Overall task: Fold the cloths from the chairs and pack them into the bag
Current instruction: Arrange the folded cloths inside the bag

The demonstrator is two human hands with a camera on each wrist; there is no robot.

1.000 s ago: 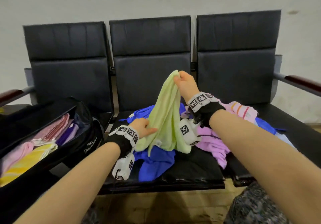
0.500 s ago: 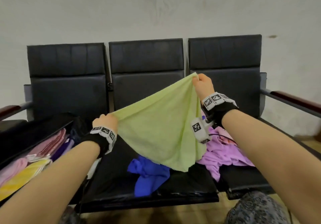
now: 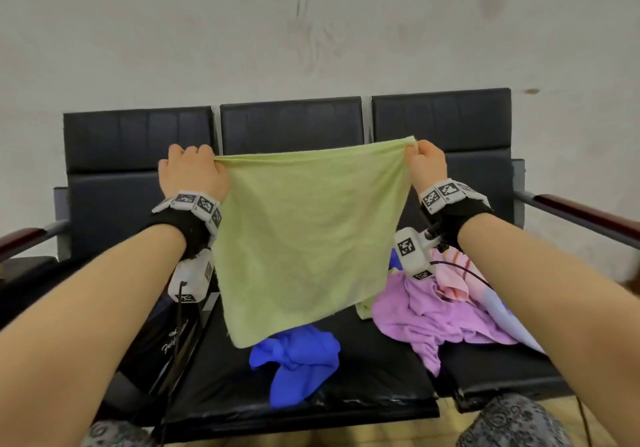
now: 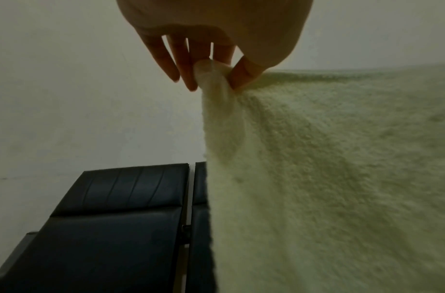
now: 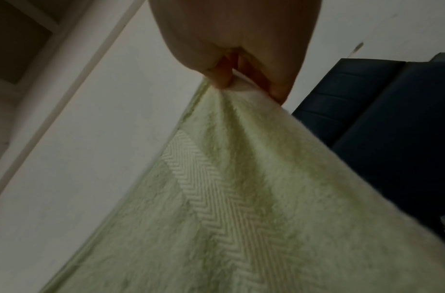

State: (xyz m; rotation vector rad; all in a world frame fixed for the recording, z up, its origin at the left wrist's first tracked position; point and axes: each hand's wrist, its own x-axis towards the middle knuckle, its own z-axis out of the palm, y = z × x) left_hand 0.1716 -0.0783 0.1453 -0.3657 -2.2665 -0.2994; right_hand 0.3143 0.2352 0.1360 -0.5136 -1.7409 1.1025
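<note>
Green cloth is hanging spread at the frame's centre, above the chairs. Left hand is pinching its upper left corner, right hand its upper right. Blue cloth and purple cloth are lying on the seats below.

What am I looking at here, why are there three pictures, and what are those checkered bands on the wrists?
No machine here: a person wears three cameras. The wide picture comes from the head; the other two look along each wrist at the fingers. The checkered bands are wrist straps with printed markers, with the wrist cameras hanging beneath. The left hand and the right hand each pinch a top corner of a light green cloth, holding it spread out above a row of black chairs. On the seats lie a crumpled blue cloth and a purple cloth, not yet folded. A black bag sits on the left.
</note>
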